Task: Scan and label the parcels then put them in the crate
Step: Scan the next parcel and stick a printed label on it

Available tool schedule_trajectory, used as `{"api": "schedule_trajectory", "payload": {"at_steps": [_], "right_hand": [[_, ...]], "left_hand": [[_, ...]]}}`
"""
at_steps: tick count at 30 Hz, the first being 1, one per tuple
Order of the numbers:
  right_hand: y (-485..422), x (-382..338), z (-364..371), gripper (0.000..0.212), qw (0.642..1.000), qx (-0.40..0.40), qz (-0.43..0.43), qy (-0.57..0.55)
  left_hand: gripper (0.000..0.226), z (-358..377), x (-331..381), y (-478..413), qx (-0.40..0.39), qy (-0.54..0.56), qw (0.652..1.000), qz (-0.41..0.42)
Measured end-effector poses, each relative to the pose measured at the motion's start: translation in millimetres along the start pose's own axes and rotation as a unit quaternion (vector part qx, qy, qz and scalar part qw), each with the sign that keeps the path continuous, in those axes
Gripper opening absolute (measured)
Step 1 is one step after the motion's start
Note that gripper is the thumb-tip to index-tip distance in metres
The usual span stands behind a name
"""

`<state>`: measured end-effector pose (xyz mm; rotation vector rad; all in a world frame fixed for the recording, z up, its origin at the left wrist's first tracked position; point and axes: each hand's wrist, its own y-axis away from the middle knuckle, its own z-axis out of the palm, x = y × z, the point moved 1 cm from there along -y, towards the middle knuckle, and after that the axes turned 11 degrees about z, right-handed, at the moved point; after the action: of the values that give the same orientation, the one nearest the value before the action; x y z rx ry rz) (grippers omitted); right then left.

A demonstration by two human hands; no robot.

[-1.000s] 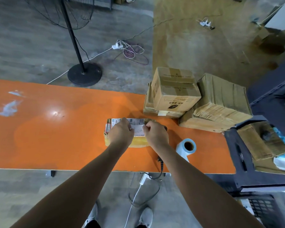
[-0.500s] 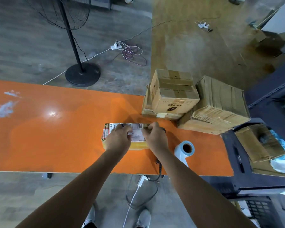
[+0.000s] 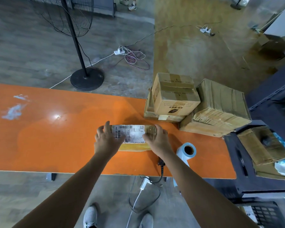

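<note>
A flat yellow-brown parcel [image 3: 135, 146] with a white barcode label [image 3: 132, 134] on top lies on the orange table [image 3: 48, 137]. My left hand [image 3: 105, 139] rests on its left end, fingers spread and straight, thumb on the label. On the parcel's right end lies my right hand [image 3: 158, 139], with its fingers over the taped part. A white label roll [image 3: 187, 151] sits just right of my right wrist. Beneath that wrist the black scanner handle [image 3: 160, 163] sticks out, mostly hidden. A dark slotted crate [image 3: 266, 214] shows at the bottom right.
Cardboard boxes [image 3: 174, 96] and a stack of flattened cartons [image 3: 220, 106] stand at the table's far right. A dark cart [image 3: 237, 162] with cardboard on it adjoins the table's right end. A fan stand [image 3: 86, 79] and cables lie on the floor beyond.
Both hands have slid apart from the middle of the label to the parcel's two ends, uncovering the label. The parcel stays in place on the table.
</note>
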<state>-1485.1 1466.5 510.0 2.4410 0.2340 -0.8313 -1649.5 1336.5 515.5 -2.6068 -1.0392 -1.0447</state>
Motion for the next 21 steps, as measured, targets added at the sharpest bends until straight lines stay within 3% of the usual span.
{"api": "schedule_trajectory", "payload": {"at_steps": [3, 6, 12, 15, 21], "right_hand": [[4.0, 2.8, -2.0, 0.103, 0.996, -0.087, -0.004, -0.023], [6.3, 5.5, -7.9, 0.111, 0.996, -0.076, -0.031, 0.018], [15.7, -3.1, -28.8, 0.1, 0.995, -0.08, -0.059, -0.031], [20.7, -7.0, -38.1, 0.101, 0.993, -0.074, -0.065, -0.061], [37.9, -6.9, -61.4, 0.102, 0.987, -0.071, -0.094, -0.113]], "left_hand": [[0.114, 0.0, -6.4, 0.4, -0.077, 0.061, 0.995, 0.001], [0.123, -6.0, -7.8, 7.2, -0.082, 0.055, 0.995, -0.002], [0.114, -13.5, -22.2, 10.9, 0.006, 0.142, 0.99, -0.001], [0.107, -28.8, 4.8, 28.7, 0.055, 0.17, 0.984, 0.0], [0.105, -39.3, 28.3, 49.6, 0.071, 0.194, 0.978, 0.017]]}}
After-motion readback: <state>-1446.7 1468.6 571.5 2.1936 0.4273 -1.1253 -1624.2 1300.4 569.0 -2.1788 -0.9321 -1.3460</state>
